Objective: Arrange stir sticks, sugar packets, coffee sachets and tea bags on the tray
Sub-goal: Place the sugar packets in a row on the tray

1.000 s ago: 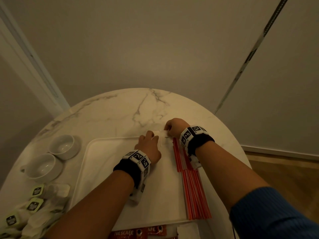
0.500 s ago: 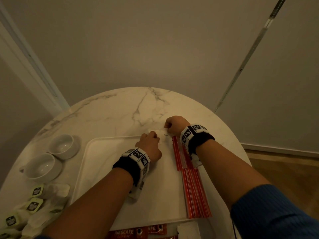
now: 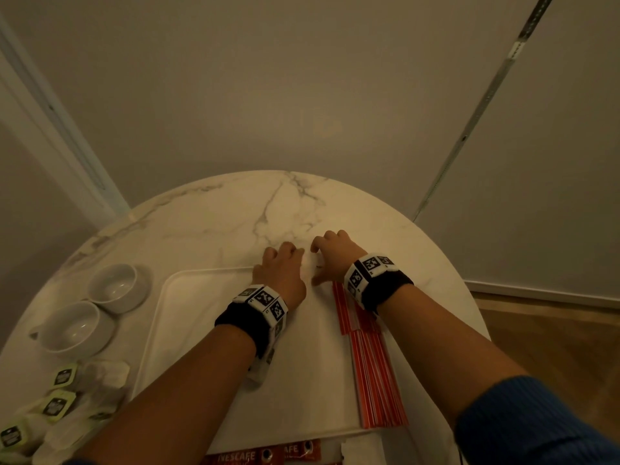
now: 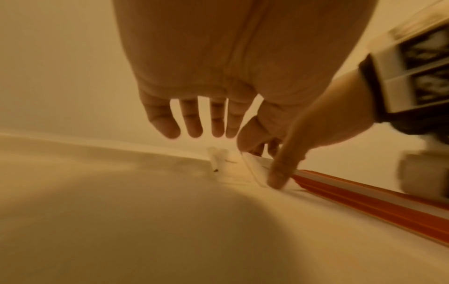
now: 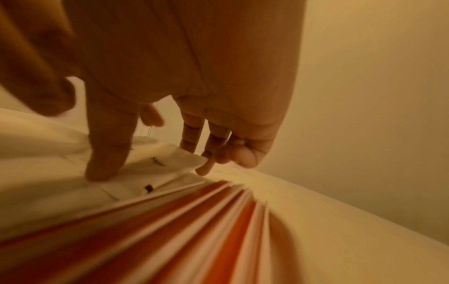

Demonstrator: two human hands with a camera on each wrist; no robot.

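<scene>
A white tray [image 3: 201, 313] lies on the round marble table. Red-and-white stir sticks [image 3: 375, 374] run along its right side. A small stack of white sugar packets [image 3: 309, 265] sits at the tray's far right corner, between my hands. My right hand [image 3: 332, 253] holds the packets [image 5: 157, 167]: its thumb [image 5: 107, 163] presses at their near end and its fingertips [image 5: 204, 167] meet the far edge. My left hand [image 3: 281, 266] hovers just left of them with its fingers [image 4: 192, 126] hanging loose and holding nothing.
Two white bowls [image 3: 114, 286] [image 3: 73, 327] stand left of the tray. Tea bags with green tags [image 3: 63, 397] are heaped at the near left. Red coffee sachets [image 3: 261, 456] lie at the near edge. A wall rises right behind the table.
My left hand has come off the packets and its fingers have loosened. Both hands have edged slightly toward the tray's far rim.
</scene>
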